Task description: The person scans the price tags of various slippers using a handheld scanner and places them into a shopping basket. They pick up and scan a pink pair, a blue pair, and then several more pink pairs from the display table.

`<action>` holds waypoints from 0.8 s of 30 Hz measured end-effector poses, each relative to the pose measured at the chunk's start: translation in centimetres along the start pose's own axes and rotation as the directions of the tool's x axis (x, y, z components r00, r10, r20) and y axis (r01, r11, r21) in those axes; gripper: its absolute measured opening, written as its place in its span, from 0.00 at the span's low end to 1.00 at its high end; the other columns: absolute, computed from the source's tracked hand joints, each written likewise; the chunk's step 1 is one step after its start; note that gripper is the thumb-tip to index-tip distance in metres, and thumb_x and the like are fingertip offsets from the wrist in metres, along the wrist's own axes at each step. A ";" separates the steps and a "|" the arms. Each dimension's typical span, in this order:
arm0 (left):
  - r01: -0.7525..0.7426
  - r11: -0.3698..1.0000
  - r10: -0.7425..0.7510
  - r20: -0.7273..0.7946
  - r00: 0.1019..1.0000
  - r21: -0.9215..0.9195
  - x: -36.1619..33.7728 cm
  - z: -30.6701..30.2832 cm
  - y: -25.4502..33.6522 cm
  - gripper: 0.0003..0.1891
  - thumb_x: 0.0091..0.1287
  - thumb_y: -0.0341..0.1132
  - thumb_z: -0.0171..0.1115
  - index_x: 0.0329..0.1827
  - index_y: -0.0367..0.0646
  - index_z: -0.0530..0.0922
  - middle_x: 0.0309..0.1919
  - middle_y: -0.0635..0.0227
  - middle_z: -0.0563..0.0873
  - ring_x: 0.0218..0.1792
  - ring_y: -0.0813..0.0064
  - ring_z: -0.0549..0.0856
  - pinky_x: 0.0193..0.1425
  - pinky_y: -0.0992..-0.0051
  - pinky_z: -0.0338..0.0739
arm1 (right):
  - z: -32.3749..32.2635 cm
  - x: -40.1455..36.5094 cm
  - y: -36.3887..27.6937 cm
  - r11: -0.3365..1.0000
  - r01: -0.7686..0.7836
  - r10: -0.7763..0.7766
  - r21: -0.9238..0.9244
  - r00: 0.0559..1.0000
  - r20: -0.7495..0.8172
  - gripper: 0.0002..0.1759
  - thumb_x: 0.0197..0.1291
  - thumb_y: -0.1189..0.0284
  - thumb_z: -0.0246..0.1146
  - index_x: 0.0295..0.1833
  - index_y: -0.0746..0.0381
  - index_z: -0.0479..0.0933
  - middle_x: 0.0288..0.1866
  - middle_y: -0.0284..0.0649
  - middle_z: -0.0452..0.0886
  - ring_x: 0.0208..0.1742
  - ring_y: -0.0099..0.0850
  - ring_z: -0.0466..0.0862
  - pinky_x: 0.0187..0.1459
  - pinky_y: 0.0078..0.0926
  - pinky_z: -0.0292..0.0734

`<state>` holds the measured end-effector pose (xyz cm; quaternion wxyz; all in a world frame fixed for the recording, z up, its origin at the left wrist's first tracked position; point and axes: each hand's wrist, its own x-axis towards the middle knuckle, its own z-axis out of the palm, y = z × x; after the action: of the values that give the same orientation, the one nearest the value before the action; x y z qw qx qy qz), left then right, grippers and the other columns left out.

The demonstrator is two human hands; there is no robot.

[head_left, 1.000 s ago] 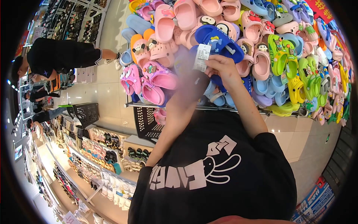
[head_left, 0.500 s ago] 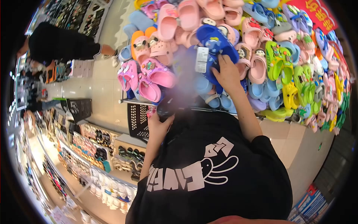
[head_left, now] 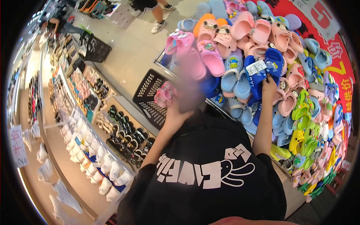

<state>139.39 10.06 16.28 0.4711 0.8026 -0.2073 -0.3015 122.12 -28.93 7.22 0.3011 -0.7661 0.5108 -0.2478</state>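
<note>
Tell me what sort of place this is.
Most likely a shoe shop. A big heap of colourful foam clogs fills a display, rows of shoes stand on low shelves, and a white price tag hangs on the blue clog that the right hand grips.

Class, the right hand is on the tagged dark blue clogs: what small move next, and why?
Probably lift the dark blue clogs off the pile: the right hand holds their lower end, the white tag faces up, and pale blue clogs crowd them.
</note>
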 end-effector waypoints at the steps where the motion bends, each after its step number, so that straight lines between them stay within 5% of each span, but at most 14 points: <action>1: 0.012 1.000 -0.012 -0.017 1.000 -0.016 -0.2 -0.3 0.0 0.22 0.56 0.31 0.71 0.53 0.34 0.78 0.21 0.69 0.84 0.21 0.81 0.81 0.27 0.78 0.75 | -0.4 0.2 -0.8 0.999 0.027 -0.026 -0.040 0.999 0.022 0.24 0.60 0.61 0.62 0.62 0.57 0.79 0.46 0.54 0.84 0.44 0.50 0.83 0.47 0.37 0.76; 3: -0.175 0.985 0.173 -0.088 0.981 -0.006 -0.4 -1.1 -0.4 0.24 0.54 0.30 0.70 0.54 0.33 0.78 0.20 0.69 0.84 0.20 0.80 0.81 0.25 0.77 0.74 | -0.9 0.5 -2.4 0.970 0.055 -0.043 -0.239 0.998 0.053 0.23 0.61 0.62 0.61 0.60 0.57 0.79 0.46 0.57 0.83 0.48 0.55 0.82 0.49 0.42 0.75; 6: -0.113 0.993 0.111 -0.098 0.989 -0.014 -1.8 -2.6 -2.8 0.23 0.52 0.29 0.69 0.53 0.33 0.79 0.22 0.67 0.85 0.20 0.80 0.81 0.24 0.76 0.74 | -0.9 1.6 -2.5 0.907 0.092 -0.067 -0.410 0.995 0.075 0.20 0.60 0.63 0.59 0.56 0.58 0.82 0.46 0.56 0.83 0.48 0.55 0.82 0.51 0.43 0.75; 8: -0.088 0.994 0.093 -0.096 0.991 0.059 -2.7 -4.0 -6.0 0.23 0.52 0.29 0.68 0.53 0.33 0.79 0.23 0.66 0.85 0.21 0.79 0.81 0.24 0.76 0.74 | -0.7 4.8 2.9 0.808 0.314 -0.316 -0.499 0.945 0.083 0.21 0.59 0.63 0.56 0.56 0.55 0.82 0.47 0.55 0.84 0.48 0.52 0.83 0.51 0.41 0.77; 9: -0.084 0.987 0.094 -0.067 0.993 0.138 -3.7 -4.6 -7.3 0.22 0.53 0.29 0.67 0.53 0.32 0.79 0.24 0.66 0.85 0.21 0.79 0.81 0.23 0.77 0.74 | -1.6 2.8 -2.0 0.830 0.228 -0.247 -0.510 0.968 0.030 0.20 0.58 0.63 0.57 0.54 0.57 0.83 0.47 0.54 0.84 0.48 0.50 0.84 0.51 0.40 0.77; 10: 0.033 0.998 -0.026 -0.104 0.994 0.061 -4.7 -5.7 -5.9 0.20 0.53 0.29 0.67 0.50 0.32 0.80 0.26 0.65 0.85 0.21 0.80 0.80 0.23 0.78 0.72 | -3.4 0.0 -7.6 0.843 0.138 -0.178 -0.520 0.984 -0.028 0.20 0.57 0.63 0.58 0.52 0.58 0.84 0.47 0.53 0.85 0.48 0.49 0.84 0.51 0.40 0.78; 12: 0.166 0.983 -0.175 -0.145 0.974 -0.075 -5.8 -7.1 -9.6 0.18 0.54 0.30 0.68 0.48 0.33 0.81 0.27 0.66 0.86 0.22 0.82 0.80 0.24 0.80 0.72 | -5.1 1.6 -4.5 0.724 0.372 -0.456 -0.581 0.890 0.002 0.21 0.56 0.63 0.59 0.52 0.60 0.84 0.48 0.52 0.85 0.49 0.48 0.85 0.52 0.39 0.78; 14: 0.194 0.962 -0.233 -0.208 0.950 -0.190 -6.8 -7.6 -15.4 0.17 0.55 0.31 0.69 0.46 0.35 0.82 0.27 0.67 0.86 0.22 0.81 0.81 0.23 0.81 0.70 | -7.2 -0.9 -7.6 0.720 0.406 -0.482 -0.562 0.876 0.016 0.19 0.56 0.68 0.59 0.52 0.62 0.84 0.49 0.49 0.86 0.50 0.43 0.85 0.54 0.33 0.77; 15: 0.268 0.905 -0.358 -0.251 0.899 -0.330 -7.6 -9.0 -11.8 0.15 0.56 0.32 0.70 0.44 0.34 0.81 0.27 0.67 0.86 0.22 0.80 0.81 0.23 0.80 0.71 | -7.8 -2.6 -9.9 0.698 0.435 -0.496 -0.569 0.867 0.055 0.19 0.56 0.68 0.59 0.52 0.62 0.84 0.49 0.49 0.86 0.50 0.43 0.85 0.54 0.33 0.77; 16: 0.338 0.899 -0.412 -0.276 0.869 -0.278 -8.3 -8.8 -16.3 0.14 0.57 0.32 0.69 0.43 0.33 0.81 0.25 0.67 0.85 0.23 0.79 0.82 0.24 0.79 0.73 | -8.1 -4.7 -12.5 0.737 0.407 -0.464 -0.539 0.885 0.035 0.19 0.56 0.72 0.58 0.52 0.63 0.83 0.50 0.48 0.86 0.52 0.40 0.85 0.56 0.31 0.76; 19: 0.541 0.716 -0.671 -0.220 0.708 -0.441 -10.2 -10.6 -15.7 0.13 0.57 0.30 0.68 0.42 0.31 0.80 0.25 0.65 0.85 0.24 0.77 0.83 0.28 0.78 0.76 | -3.4 -9.4 -19.0 0.804 0.486 -0.480 -0.344 0.871 0.108 0.19 0.55 0.77 0.56 0.52 0.63 0.84 0.50 0.46 0.86 0.53 0.39 0.84 0.58 0.28 0.75; 21: 0.319 0.678 -0.647 -0.330 0.687 -0.662 -11.9 -8.7 -20.2 0.13 0.57 0.28 0.66 0.42 0.31 0.79 0.26 0.64 0.85 0.25 0.74 0.84 0.31 0.76 0.78 | 1.2 -11.4 -21.2 0.793 0.601 -0.555 -0.099 0.780 0.290 0.22 0.50 0.79 0.55 0.51 0.62 0.84 0.50 0.45 0.86 0.54 0.40 0.83 0.58 0.29 0.75; 23: 0.319 0.534 -0.710 -0.211 0.672 -0.783 -13.4 -8.0 -21.6 0.12 0.57 0.26 0.65 0.44 0.32 0.79 0.32 0.61 0.85 0.31 0.71 0.86 0.38 0.73 0.80 | 7.8 -14.8 -25.3 0.709 0.700 -0.567 -0.091 0.641 0.517 0.26 0.44 0.81 0.52 0.51 0.62 0.84 0.51 0.47 0.85 0.55 0.41 0.83 0.59 0.32 0.75; 24: 0.265 0.470 -0.711 -0.183 0.679 -0.842 -13.7 -7.6 -21.6 0.12 0.58 0.26 0.64 0.44 0.32 0.79 0.35 0.60 0.86 0.34 0.71 0.86 0.40 0.72 0.81 | 11.6 -16.3 -27.6 0.703 0.708 -0.579 0.068 0.513 0.633 0.23 0.46 0.79 0.55 0.50 0.63 0.83 0.45 0.49 0.85 0.51 0.44 0.83 0.56 0.35 0.76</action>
<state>135.54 33.50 4.06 0.6848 0.5992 0.3230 -0.2601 141.78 -3.10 17.67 0.2567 -0.9625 0.0835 -0.0276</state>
